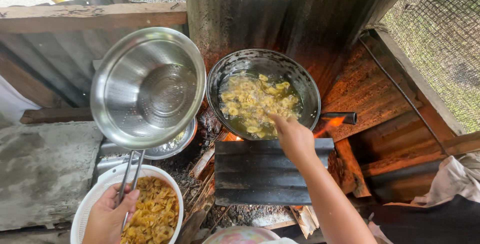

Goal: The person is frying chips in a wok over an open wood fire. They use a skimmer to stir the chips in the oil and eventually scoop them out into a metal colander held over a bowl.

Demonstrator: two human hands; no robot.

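My left hand (107, 216) clenches the thin wire handle of the big perforated steel strainer (148, 86), light but tippy, at nine o'clock. Right hand (295, 136) hovers over the black frying wok (263, 94); its grip I cannot tell.

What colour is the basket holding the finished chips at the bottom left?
White; the basket shows best in the head view, under the left hand.

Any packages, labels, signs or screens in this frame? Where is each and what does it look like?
None in view: no package, label, sign or screen. The scene holds only cookware: a steel strainer held by the left hand, a dark frying pan of chips in oil under the right hand, and a white colander of fried chips.
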